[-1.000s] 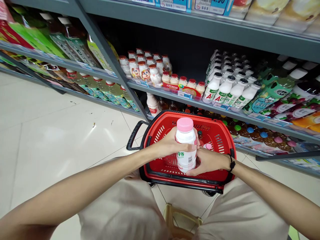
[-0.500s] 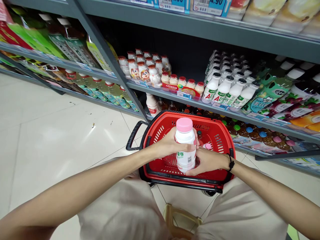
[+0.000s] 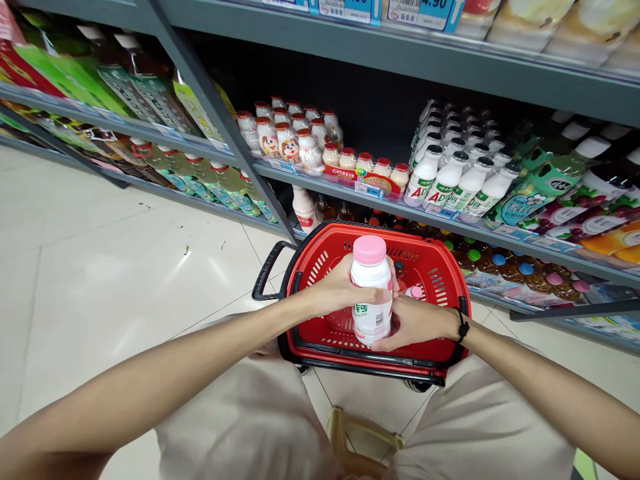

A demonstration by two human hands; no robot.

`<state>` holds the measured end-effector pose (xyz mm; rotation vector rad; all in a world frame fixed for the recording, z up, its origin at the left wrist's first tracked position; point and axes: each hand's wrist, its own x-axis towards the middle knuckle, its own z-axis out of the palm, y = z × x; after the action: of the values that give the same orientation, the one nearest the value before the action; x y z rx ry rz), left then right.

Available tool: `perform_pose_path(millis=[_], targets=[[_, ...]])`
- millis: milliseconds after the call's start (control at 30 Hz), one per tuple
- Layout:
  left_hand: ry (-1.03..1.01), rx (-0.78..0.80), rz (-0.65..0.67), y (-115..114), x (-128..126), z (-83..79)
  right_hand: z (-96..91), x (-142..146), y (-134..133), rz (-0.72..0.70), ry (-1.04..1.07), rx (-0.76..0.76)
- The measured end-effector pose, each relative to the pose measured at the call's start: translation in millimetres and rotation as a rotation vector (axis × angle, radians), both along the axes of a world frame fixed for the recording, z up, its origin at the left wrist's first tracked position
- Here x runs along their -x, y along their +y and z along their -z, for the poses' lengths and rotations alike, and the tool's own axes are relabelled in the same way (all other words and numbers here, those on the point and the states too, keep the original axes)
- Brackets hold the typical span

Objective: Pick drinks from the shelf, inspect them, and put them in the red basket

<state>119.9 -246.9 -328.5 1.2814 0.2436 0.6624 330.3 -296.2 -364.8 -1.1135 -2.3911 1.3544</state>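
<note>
I hold a white bottle with a pink cap upright over a red shopping basket. My left hand wraps round the bottle's upper left side. My right hand grips its lower right side and base. A second pink-capped bottle lies inside the basket, partly hidden behind my right hand. The basket stands on the tiled floor in front of my knees.
Grey store shelves run across the back, stocked with small red-capped bottles, white bottles with green labels and other drinks. The basket's black handle sticks out to the left. A yellow stool shows between my legs.
</note>
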Motion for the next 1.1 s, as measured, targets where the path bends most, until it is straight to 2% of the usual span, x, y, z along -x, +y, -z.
perform_pose_path(millis=[367, 1100], targets=[[0.015, 0.023, -0.007, -1.2, 0.6, -3.1, -5.1, 2.9, -0.1, -0.004, 0.005, -0.021], [0.004, 0.003, -0.011, -0.1, 0.3, -0.2, -3.5, 2.7, -2.3, 0.001, 0.005, -0.018]])
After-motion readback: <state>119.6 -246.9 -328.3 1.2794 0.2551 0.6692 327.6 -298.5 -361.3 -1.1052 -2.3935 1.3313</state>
